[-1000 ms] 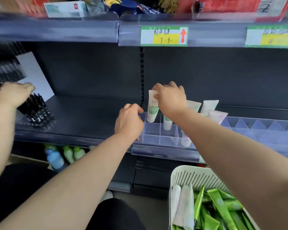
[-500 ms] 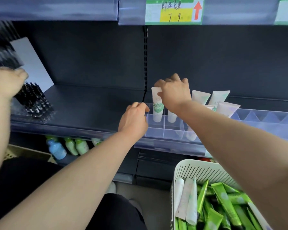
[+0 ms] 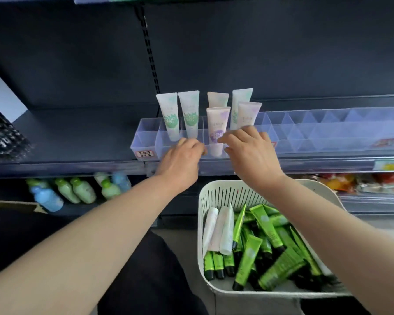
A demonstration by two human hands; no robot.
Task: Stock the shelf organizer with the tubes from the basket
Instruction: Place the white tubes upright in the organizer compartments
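Head: purple tube beside right grip

I could read nothing: print on the tubes, the organizer sticker and the right-hand shelf tag was blurred.

The shelf organizer is clear, glossy plastic with thin, smooth dividers. The 6 standing tubes look like soft plastic, pale and satin-matt. At 5 o'clock the basket is white matt plastic with slotted walls; its green tubes are glossy. The shelf is dark, matt painted metal. The bottles at 8 o'clock are smooth plastic.
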